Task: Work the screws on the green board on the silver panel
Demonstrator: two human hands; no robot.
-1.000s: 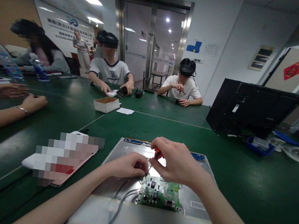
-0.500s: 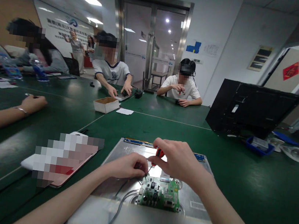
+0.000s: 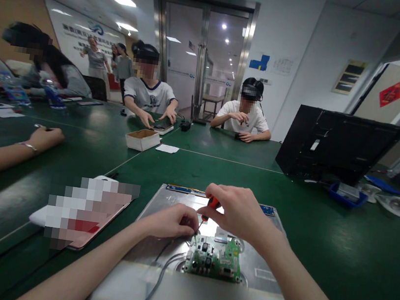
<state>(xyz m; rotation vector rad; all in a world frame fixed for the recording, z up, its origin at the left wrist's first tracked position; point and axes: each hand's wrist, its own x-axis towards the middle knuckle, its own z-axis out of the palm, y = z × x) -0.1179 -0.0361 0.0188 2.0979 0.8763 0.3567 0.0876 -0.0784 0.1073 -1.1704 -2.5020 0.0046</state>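
My right hand (image 3: 238, 212) is closed round the red and black handle of a screwdriver (image 3: 212, 203). Its thin shaft slants down to the upper left corner of a green circuit board (image 3: 215, 259). That board lies on the back of a flat metal display panel (image 3: 201, 297). Close by the screwdriver tip, my left hand (image 3: 178, 222) has its fingers curled and pinched together; what lies between them, if anything, is hidden. Grey cables (image 3: 159, 279) run from the board's left side toward the panel's near edge.
A pink phone (image 3: 116, 213) lies left of the panel. Beyond it is another person's hand (image 3: 46, 138). Farther back stand a small open box (image 3: 142, 140) and, at right, a black monitor (image 3: 338, 147) beside a blue tray (image 3: 348, 195). Several people sit around the green table.
My two hands and the screwdriver stay almost in place, with the handle turned slightly. The circuit board and panel have not visibly moved. People in the background have shifted.
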